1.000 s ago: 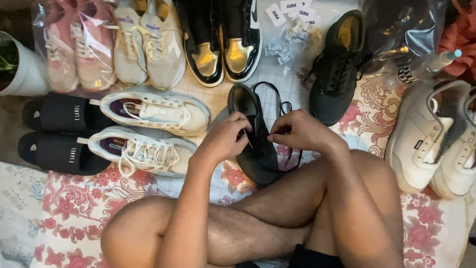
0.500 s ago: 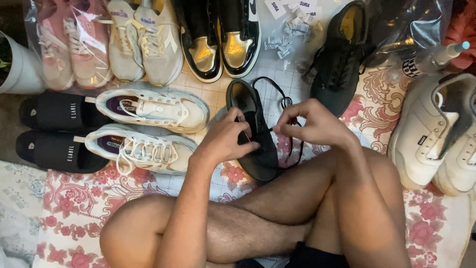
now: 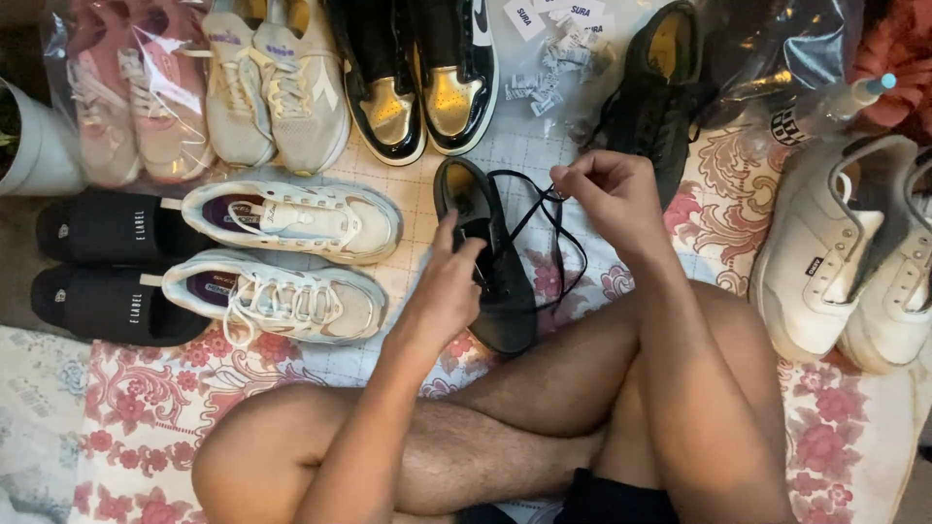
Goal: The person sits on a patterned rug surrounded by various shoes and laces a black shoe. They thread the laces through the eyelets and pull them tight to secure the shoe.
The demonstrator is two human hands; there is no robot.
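A black shoe lies on the flowered cloth in front of my crossed legs. My left hand rests on its tongue and pins it down. My right hand is lifted to the right of the shoe and pinches the black lace, which runs taut from the eyelets up to my fingers and loops beside the shoe.
A second black shoe lies behind my right hand. White trainers and black slides sit left, gold-toed black shoes and bagged pairs at the back, white shoes and a bottle right.
My right hand has drawn the lace up and out to the right, away from the shoe. My left hand has slid down onto the tongue.
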